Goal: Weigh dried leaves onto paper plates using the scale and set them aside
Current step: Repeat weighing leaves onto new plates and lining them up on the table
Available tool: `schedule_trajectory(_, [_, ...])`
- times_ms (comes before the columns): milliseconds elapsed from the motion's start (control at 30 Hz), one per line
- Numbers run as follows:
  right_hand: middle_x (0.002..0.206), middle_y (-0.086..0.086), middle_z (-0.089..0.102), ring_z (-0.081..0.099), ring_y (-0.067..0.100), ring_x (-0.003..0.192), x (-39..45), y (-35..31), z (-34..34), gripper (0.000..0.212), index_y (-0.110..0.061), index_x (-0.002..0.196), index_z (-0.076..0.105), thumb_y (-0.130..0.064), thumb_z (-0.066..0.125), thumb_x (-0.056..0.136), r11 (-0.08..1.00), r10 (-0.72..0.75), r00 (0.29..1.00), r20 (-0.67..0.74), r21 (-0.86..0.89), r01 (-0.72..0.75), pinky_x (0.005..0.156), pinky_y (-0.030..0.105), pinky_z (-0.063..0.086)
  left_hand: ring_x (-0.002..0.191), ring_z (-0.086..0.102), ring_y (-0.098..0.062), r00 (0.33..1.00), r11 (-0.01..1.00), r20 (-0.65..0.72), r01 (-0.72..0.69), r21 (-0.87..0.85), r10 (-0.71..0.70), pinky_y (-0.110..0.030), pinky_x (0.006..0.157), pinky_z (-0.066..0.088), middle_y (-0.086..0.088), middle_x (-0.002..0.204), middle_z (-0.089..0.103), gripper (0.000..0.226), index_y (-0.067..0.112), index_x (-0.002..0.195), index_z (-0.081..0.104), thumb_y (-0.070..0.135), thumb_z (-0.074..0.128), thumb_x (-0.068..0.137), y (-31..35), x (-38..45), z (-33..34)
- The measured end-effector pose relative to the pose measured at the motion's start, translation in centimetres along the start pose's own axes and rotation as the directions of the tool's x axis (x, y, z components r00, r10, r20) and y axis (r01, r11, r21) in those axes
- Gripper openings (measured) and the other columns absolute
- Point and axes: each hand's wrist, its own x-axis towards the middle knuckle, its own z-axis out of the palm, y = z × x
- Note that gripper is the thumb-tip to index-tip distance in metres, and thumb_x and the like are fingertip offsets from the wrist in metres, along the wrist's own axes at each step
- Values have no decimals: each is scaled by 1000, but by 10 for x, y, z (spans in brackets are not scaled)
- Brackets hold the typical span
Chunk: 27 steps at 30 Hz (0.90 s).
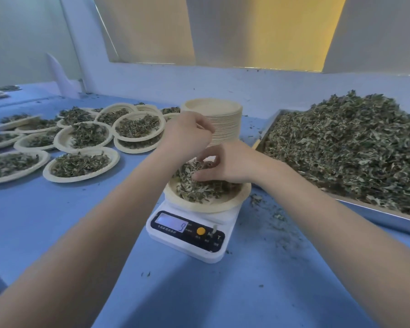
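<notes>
Head view: paper plate of dried leaves centred on white kitchen scale, directly beneath both hands. Right hand nearer, fingers curled into the heap, pinching leaves; left hand raised at eleven o'clock, fingertips pinched together. Steel tray of loose leaves at three o'clock, filled plates at nine.

Two bare forearms reach in from the bottom edge, with no sleeves showing anywhere along them. The left hand and the right hand wear no gloves, rings, watch or bands that can be seen. The fingers are slim and the nails look short and plain, though blur hides finer detail.
</notes>
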Motion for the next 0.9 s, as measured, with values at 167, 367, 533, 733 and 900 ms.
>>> schedule_trajectory(167, [88, -3, 68, 57, 6, 64, 9, -12, 1, 15, -20, 99, 73, -22, 67, 85, 1000, -10, 998, -56, 14, 11, 48, 8, 39, 71, 55, -11, 991, 994, -108, 76, -82, -85, -26, 67, 46, 9, 79, 60, 31, 32, 71, 62, 6, 47, 81, -23, 0, -8])
schedule_trajectory(367, [69, -5, 67, 60, -1, 43, -4, -2, -15, 12, -21, 84, 69, -9, 68, 83, 896, 131, 943, -306, 444, 20, 38, 11, 42, 72, 55, -15, 964, 953, -174, 151, -262, -201, -42, 81, 53, 3, 82, 62, 30, 30, 76, 64, 6, 48, 82, -41, 1, -9])
schedule_trajectory(533, [63, -8, 66, 60, 2, 45, -8, 25, -18, 12, -21, 86, 72, -10, 68, 82, 862, 280, 820, -499, 507, 14, 45, 6, 41, 84, 59, -19, 957, 919, -170, 161, -360, -234, -43, 86, 52, -2, 94, 68, 30, 28, 76, 64, 3, 48, 82, -48, 2, -2])
schedule_trajectory(733, [116, 1, 65, 56, 26, 109, -6, 66, -15, 33, -33, 113, 67, -45, 66, 82, 860, 438, 825, -357, -99, -500, 86, 37, 52, 85, 59, -12, 945, 892, -192, 163, -421, -264, -41, 87, 52, 7, 89, 66, 30, 28, 76, 65, 4, 49, 83, -61, 10, 7])
schedule_trajectory(900, [103, -8, 68, 60, 14, 97, 6, 53, -6, 18, -35, 101, 71, -42, 62, 87, 957, 286, 877, -385, 60, -285, 76, 26, 47, 87, 61, -12, 948, 898, -206, 138, -418, -242, -38, 85, 50, 4, 89, 69, 28, 28, 77, 67, 5, 51, 83, -71, 12, 5])
